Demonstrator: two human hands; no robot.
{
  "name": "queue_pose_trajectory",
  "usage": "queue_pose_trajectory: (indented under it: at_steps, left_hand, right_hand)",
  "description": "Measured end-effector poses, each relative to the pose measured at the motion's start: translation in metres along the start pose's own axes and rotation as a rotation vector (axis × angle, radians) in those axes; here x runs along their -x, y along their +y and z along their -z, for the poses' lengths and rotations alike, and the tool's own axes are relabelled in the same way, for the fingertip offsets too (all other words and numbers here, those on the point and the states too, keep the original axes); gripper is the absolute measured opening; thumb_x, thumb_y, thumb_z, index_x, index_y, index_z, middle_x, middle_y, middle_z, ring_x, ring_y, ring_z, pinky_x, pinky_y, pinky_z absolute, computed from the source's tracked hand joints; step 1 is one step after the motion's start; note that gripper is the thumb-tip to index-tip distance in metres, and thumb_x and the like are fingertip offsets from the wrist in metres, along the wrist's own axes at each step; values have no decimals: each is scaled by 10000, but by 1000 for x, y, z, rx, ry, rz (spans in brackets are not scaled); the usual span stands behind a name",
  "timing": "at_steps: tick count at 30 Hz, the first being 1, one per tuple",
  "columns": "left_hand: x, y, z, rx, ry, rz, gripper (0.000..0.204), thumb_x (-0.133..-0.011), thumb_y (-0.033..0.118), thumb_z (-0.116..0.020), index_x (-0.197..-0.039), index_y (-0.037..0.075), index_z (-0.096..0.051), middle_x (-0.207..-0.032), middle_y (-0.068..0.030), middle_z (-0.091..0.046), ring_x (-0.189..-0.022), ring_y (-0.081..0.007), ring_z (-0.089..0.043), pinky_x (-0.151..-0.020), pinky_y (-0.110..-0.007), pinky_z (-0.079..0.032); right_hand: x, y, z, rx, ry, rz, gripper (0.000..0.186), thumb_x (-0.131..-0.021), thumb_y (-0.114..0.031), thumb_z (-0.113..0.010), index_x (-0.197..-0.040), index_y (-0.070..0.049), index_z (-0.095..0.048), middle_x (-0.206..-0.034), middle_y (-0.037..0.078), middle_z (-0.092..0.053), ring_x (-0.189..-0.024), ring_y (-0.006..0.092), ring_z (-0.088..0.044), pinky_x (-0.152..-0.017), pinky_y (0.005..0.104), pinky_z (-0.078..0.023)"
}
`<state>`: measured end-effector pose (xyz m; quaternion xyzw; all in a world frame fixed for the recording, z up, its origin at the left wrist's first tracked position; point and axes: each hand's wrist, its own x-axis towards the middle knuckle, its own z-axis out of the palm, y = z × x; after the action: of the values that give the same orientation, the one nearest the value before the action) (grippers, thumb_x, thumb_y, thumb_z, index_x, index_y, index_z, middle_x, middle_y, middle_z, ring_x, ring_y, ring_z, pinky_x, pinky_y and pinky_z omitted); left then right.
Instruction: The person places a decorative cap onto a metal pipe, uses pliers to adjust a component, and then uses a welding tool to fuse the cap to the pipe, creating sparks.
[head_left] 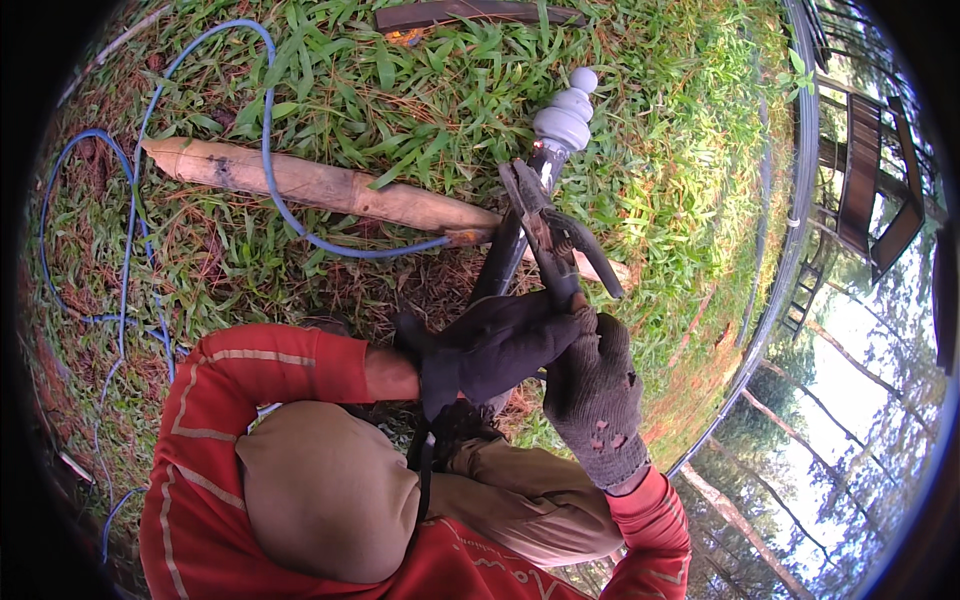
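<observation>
A dark, worn clamp-like tool [545, 235] with two long parted arms lies across a black pole [505, 255], whose end carries a stacked grey finial [565, 118]. My left hand [505, 345], in a black glove, is closed at the near end of this tool. My right hand [595, 395] wears a grey knitted glove with holes and grips the same end, its fingertips beside the left ones. The gloves cover the exact grip. I cannot tell whether tool and pole touch.
A long pale timber [330, 190] lies on the grass, passing under the pole. A blue cable [270, 130] loops over it, its end by the pole. A dark curved bar [470, 14] lies at the far edge. Trees and a wooden roofed structure [870, 190] stand right.
</observation>
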<state>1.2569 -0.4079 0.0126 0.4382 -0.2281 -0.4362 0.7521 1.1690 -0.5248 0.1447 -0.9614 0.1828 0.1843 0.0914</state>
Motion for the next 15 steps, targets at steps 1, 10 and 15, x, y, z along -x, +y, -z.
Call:
queue_pose_trajectory:
  at_steps: [1,10,15]
  left_hand:
    - [-2,3,2,-22,-32,18,342,-1145,216,-578,-1339,-57,-644,-1201,-203,-744,-1137,-306,-747,-992,-415,-583]
    - [-21,-3,6,-67,-45,-100,398,-1138,282,-586,-1385,-24,-648,-1238,-231,-745,-1179,-355,-739,-1014,-439,-576]
    - [-24,-6,3,-5,-39,-18,384,-1138,274,-585,-1377,-19,-651,-1228,-220,-749,-1161,-350,-741,-1015,-437,-572]
  right_hand:
    - [0,1,-1,6,17,-4,763,-931,-88,-762,-1636,-85,-470,-1255,227,-625,-876,457,-721,-691,527,-583]
    - [-12,3,1,2,75,-3,725,-946,-68,-736,-1621,-47,-472,-1216,241,-628,-901,460,-713,-708,520,-591]
    - [-15,6,1,-28,77,14,727,-952,-59,-719,-1632,-45,-458,-1220,254,-624,-911,472,-707,-725,524,-590]
